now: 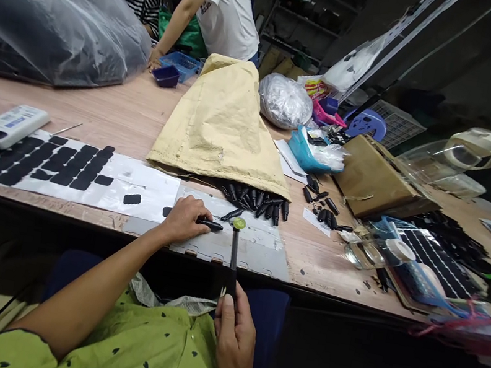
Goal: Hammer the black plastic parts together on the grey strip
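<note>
My left hand (pixel 185 219) is closed on a slim black pen-like piece (pixel 211 224), pressing it down on a grey mat (pixel 253 251) at the table's front edge. In my right hand (pixel 235 333) is the dark handle of a small mallet (pixel 235 251). Its round yellow-green head is up by the mat, just right of the black piece's tip. A similar loose black piece (pixel 231 214) lies beyond my left fingers. Several more black pieces (pixel 261 202) spill from the mouth of a tan sack (pixel 222 123).
Left, rows of black stickers on a white sheet (pixel 119 178) lie beside a white device (pixel 9 124). A large clear bag (pixel 61 15) stands behind. Right are a cardboard box (pixel 379 175) and a clear plastic container (pixel 365 254). Across the table a person in white (pixel 226 5) leans near blue baskets (pixel 179 64).
</note>
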